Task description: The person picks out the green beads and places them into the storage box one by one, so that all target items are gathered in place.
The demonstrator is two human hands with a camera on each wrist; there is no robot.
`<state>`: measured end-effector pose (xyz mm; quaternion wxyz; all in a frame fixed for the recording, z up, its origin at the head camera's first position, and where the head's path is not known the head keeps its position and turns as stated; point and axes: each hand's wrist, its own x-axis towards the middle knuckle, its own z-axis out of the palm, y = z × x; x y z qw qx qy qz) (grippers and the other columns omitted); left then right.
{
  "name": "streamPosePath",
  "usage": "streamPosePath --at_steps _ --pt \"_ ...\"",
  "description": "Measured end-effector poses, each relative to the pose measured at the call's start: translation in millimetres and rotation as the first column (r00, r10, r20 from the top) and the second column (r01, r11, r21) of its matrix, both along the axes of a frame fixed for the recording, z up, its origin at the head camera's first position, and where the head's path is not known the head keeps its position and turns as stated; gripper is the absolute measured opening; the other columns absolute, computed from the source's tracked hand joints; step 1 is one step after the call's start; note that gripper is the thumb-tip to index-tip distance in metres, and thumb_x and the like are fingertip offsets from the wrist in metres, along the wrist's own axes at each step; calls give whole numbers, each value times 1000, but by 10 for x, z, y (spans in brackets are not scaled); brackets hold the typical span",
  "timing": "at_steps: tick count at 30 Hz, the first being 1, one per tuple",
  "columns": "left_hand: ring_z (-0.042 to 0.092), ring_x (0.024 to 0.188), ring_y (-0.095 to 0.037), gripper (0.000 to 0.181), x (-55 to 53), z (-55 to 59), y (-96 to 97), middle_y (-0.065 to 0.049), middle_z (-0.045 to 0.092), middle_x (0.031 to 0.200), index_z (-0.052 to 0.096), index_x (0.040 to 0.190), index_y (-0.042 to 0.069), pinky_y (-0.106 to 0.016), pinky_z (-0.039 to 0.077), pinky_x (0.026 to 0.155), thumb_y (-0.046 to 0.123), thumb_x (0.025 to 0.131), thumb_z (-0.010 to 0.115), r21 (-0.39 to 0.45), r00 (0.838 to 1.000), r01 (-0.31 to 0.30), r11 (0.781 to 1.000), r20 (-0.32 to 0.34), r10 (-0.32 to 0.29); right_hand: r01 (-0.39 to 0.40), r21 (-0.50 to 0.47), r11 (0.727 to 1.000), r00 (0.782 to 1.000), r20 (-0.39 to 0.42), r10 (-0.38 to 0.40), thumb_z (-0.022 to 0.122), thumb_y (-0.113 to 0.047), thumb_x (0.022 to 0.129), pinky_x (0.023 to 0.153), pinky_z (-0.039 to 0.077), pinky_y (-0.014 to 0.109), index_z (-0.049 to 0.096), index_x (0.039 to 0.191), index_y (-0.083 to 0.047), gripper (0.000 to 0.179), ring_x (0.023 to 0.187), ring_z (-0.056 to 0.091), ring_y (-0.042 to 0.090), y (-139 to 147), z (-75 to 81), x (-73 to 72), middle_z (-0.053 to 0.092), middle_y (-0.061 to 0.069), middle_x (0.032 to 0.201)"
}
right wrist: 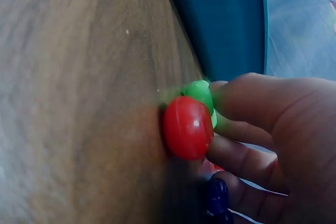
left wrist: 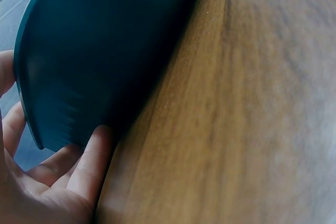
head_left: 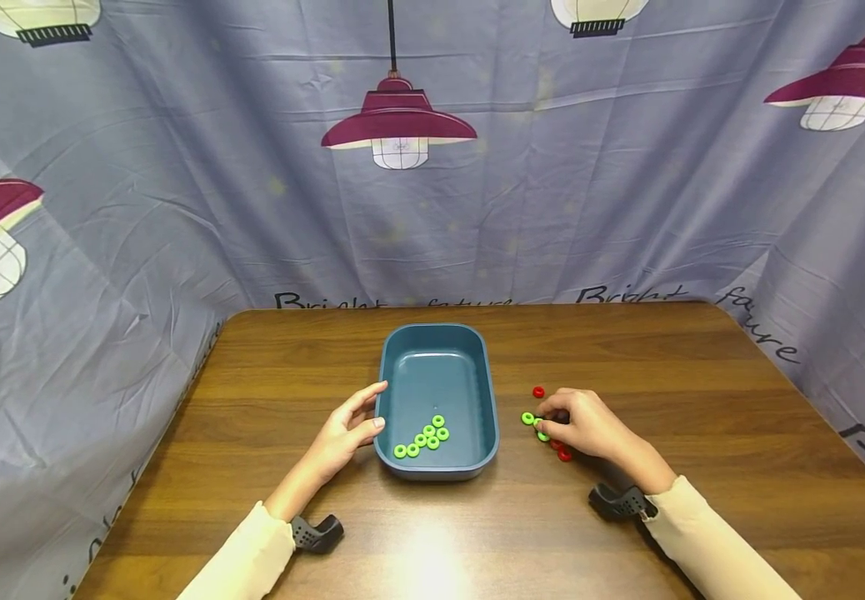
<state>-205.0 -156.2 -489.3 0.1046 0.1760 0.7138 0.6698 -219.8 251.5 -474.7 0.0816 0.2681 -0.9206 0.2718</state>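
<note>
A blue rectangular tray stands on the table with several small green rings in its near half. My left hand touches the tray's left side, fingertips and thumb at the rim, other fingers low against the outer wall. To the right of the tray, my right hand bends over a small group of rings. Its thumb and forefinger pinch a green ring. Beside that lies a red ring, and a dark blue piece shows below the fingers. The palm partly hides the group in the head view.
One red ring lies beyond the right hand and another red ring nearer me. A loose green ring sits just left of the fingers. The wooden table ends at a lamp-patterned curtain.
</note>
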Motion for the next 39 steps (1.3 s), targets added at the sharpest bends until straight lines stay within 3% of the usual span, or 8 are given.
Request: streamPosePath --at_steps 4,13,22,39 --pt "54 129 -37 63 -2 -5 -1 -37 39 152 32 156 -1 -27 57 88 4 98 56 2 1000 -1 1000 5 1 4 3 1000 1000 -2 -4 82 -14 82 60 46 20 78 83 -15 4 67 50 -7 -13 -8 4 63 -13 74" --pt "49 133 -48 63 -5 -7 10 -37 38 152 32 156 -1 -28 57 90 5 98 56 4 1000 12 1000 0 -12 9 -16 1000 1000 -11 -9 81 -12 80 58 45 19 78 84 -15 5 66 51 -8 -3 -33 26 63 -14 73" --pt "48 134 -49 63 1 -10 -3 -37 38 153 32 156 0 -27 57 90 5 99 56 1 1000 9 1000 1 -9 45 -13 999 999 -13 -45 82 -11 79 59 45 20 78 83 -15 7 64 50 -8 -31 -75 7 62 -13 72" --pt "48 133 -49 62 -13 -28 -13 -37 38 152 32 156 0 -27 57 90 5 99 56 10 1000 14 1000 -7 -14 24 -12 1000 998 -53 -24 83 -10 77 58 44 20 77 84 -15 11 65 49 -8 -29 -80 -10 61 -14 71"
